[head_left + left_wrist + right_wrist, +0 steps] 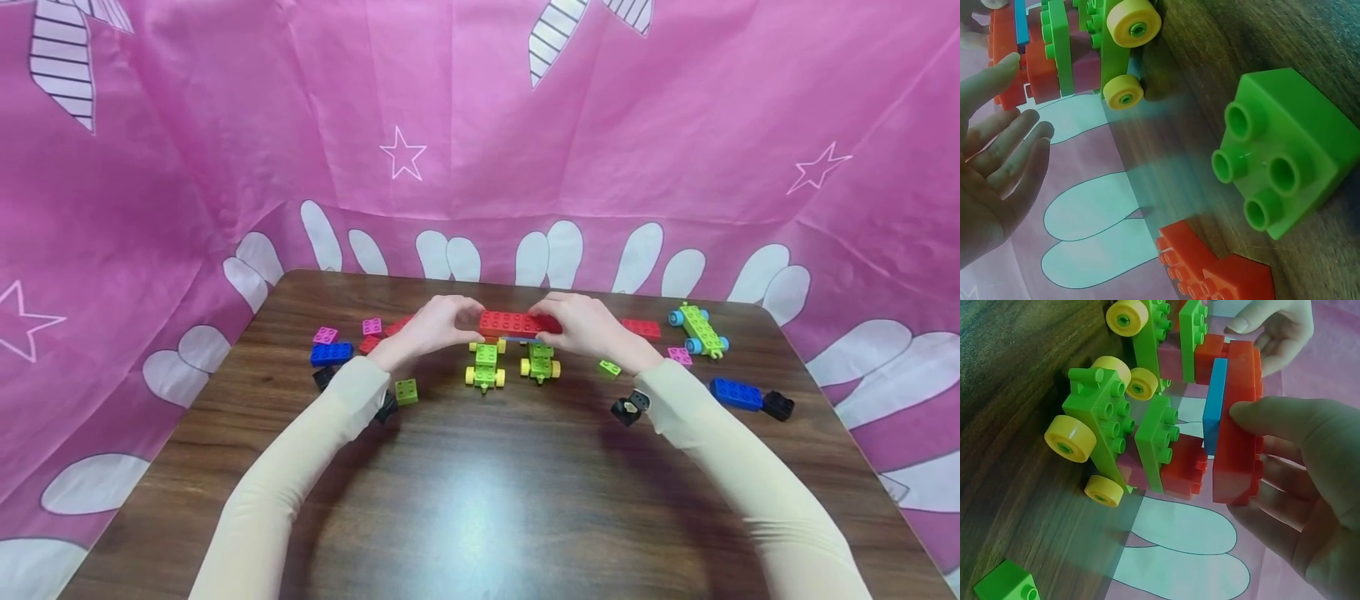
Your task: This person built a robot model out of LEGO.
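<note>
Hands at both ends of long red brick.

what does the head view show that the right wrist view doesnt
Only the head view shows the whole table, the blue-wheeled green cart at the far right, the blue bricks, the small pink plates and the pink backdrop with stars.

Only the right wrist view shows the thin blue plate under the long red brick and the red blocks stacked on each green cart.

Both show the long red brick gripped at its ends by the left hand and right hand, above two yellow-wheeled green carts.
</note>
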A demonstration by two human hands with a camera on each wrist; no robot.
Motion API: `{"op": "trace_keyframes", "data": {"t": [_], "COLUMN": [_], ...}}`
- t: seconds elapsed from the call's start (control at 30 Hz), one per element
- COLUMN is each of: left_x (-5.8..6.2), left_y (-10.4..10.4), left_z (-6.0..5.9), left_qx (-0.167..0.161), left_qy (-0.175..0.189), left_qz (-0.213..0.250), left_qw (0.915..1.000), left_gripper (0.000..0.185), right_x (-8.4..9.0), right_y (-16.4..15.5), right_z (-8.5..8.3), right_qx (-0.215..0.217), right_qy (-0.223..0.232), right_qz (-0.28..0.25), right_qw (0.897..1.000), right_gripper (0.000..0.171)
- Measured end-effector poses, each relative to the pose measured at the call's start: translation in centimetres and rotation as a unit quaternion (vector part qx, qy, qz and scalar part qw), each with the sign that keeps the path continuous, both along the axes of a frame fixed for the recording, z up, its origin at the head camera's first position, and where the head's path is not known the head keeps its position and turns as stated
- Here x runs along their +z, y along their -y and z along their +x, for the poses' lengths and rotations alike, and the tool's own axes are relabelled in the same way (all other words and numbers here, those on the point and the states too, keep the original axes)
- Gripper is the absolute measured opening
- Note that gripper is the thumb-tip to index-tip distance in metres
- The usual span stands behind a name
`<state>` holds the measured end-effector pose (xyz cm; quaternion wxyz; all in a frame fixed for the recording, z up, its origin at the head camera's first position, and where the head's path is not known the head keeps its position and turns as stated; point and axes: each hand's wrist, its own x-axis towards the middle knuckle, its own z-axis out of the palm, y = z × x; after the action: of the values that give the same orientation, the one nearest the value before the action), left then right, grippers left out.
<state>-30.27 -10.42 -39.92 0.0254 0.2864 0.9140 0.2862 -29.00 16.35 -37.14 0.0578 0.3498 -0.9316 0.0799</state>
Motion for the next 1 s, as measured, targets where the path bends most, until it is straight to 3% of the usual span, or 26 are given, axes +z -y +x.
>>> {"op": "trace_keyframes", "data": {"t": [0.4,0.6,1.0], "left_x": [0.2,0.1,-0.6], "left_y": [-0.8,-1.0,-1.2], "left_z": [-0.5,-0.6,-0.5], "left_qx": [-0.02,-0.013,0.007], "left_qy": [-0.016,-0.006,-0.035], "left_qz": [-0.007,-0.009,-0.016], "left_qw": [0.9997,0.9999,0.9992], "left_gripper": [0.043,0.039,0.038], "right_x": [-0.1,-0.1,0.2], "right_y": [0.7,0.8,0.7], "right_z": [-0.6,-1.1,-1.9], "right_qx": [-0.002,0.0,0.03], "right_qy": [0.019,0.022,0.043], "right_qz": [-0.003,-0.003,-0.017], "right_qw": [1.0,1.0,0.998], "right_gripper": [0.036,0.037,0.035]}}
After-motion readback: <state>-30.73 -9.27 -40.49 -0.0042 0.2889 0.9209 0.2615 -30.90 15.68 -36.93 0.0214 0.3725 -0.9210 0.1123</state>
